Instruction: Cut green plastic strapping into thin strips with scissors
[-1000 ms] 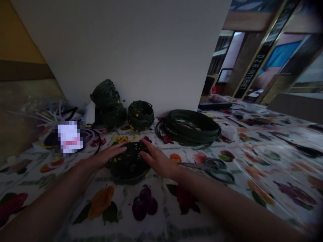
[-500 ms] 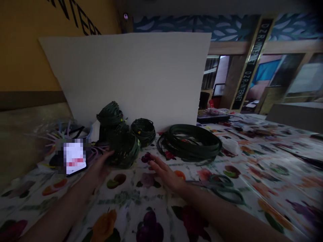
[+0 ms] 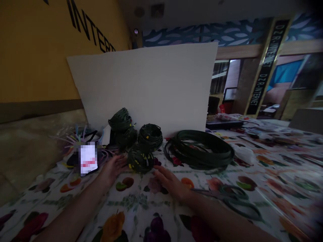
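A small dark green woven basket-like piece (image 3: 140,158), with yellow flecks, rests on the tablecloth between my hands. My left hand (image 3: 113,169) is open beside its left side, fingers stretched toward it; whether the fingertips touch it I cannot tell. On the other side my right hand (image 3: 170,181) is open, its fingers extended close to the piece's lower right edge. Behind stands a similar round piece (image 3: 150,137). Two more appear stacked to the left, the upper one (image 3: 120,119) tilted over the lower one (image 3: 125,137).
A large coil of dark green strips (image 3: 199,149) lies to the right. Green-handled scissors (image 3: 237,200) lie near my right forearm. A lit phone-like screen (image 3: 88,159), partly pixelated, stands left. A white board (image 3: 148,87) rises behind on the fruit-patterned tablecloth (image 3: 136,218).
The small woven piece, blurred by motion earlier near my left hand, now sits lower between both hands. My view has shifted, so the scene appears farther right and lower.
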### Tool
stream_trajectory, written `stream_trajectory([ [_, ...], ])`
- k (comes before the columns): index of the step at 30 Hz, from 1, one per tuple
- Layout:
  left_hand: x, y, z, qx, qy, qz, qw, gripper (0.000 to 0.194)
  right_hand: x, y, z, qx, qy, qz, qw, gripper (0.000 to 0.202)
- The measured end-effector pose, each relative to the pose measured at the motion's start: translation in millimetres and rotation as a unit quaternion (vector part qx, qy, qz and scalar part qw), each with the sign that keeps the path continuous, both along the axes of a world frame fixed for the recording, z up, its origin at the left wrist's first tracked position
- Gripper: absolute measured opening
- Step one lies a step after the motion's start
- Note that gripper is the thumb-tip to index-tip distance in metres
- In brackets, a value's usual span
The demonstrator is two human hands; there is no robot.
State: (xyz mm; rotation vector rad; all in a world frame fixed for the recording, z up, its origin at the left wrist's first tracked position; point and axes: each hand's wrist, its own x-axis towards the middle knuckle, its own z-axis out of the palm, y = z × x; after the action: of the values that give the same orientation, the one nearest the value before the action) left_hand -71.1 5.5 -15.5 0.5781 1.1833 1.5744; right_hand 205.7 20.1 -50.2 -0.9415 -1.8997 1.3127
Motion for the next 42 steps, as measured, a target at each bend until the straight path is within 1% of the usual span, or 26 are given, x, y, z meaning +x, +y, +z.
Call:
stream_trajectory([
  [1,0,-1,1.3,-0.006,0.003,-0.008,1.000,0.008,0,-1,1.4,0.007,-0.005,0.000,1.000,0.063],
  [3,2,-3,3.0,-0.012,0.007,-0.029,0.999,0.019,0,-3,4.8,0.013,-0.024,0.001,1.000,0.064],
  [6,6,-5,1.8,-0.011,0.018,-0.061,0.998,0.029,0,-8,10.5,0.013,-0.049,0.009,0.999,0.064],
  [9,7,-3,-3.1,-0.013,0.049,-0.067,0.996,0.027,0,-10,12.5,0.028,-0.056,0.030,0.998,0.063],
  [12,7,-1,-7.9,-0.015,0.062,-0.063,0.996,0.023,1,-9,8.6,0.063,-0.054,0.048,0.995,0.058],
  [15,6,0,-9.9,-0.014,0.057,-0.045,0.997,0.016,1,-7,3.3,0.096,-0.066,0.060,0.991,0.053],
  [17,6,0,-9.9,-0.009,0.051,-0.023,0.998,0.012,1,-6,2.3,0.101,-0.069,0.068,0.990,0.051],
  [20,6,0,-8.2,-0.005,0.040,0.012,0.999,0.015,0,-8,6.3,0.112,-0.062,0.069,0.989,0.045],
  [23,5,0,-3.4,0.002,0.023,0.044,0.999,0.016,-1,-11,12.6,0.127,-0.064,0.071,0.987,0.042],
  [27,3,-1,8.5,0.036,-0.009,0.074,0.997,0.011,-1,-12,12.1,0.123,-0.051,0.092,0.987,0.042],
  [30,0,0,20.2,0.085,-0.027,0.094,0.992,0.015,-2,-10,6.8,0.124,-0.040,0.098,0.987,0.043],
  [33,-2,1,34.4,0.127,-0.025,0.098,0.987,0.018,-2,-9,5.0,0.134,-0.036,0.104,0.985,0.043],
  [35,-3,2,46.2,0.144,-0.016,0.098,0.985,0.020,-2,-10,6.3,0.144,-0.034,0.106,0.983,0.041],
  [38,-2,8,67.8,0.168,0.006,0.096,0.981,0.025,-2,-11,9.2,0.158,-0.033,0.102,0.982,0.037],
  [40,1,17,83.5,0.182,0.027,0.085,0.979,0.023,-2,-12,10.2,0.166,-0.034,0.099,0.981,0.035],
  [42,6,35,98.2,0.196,0.049,0.075,0.977,0.017,-2,-12,10.1,0.176,-0.036,0.100,0.979,0.033],
])
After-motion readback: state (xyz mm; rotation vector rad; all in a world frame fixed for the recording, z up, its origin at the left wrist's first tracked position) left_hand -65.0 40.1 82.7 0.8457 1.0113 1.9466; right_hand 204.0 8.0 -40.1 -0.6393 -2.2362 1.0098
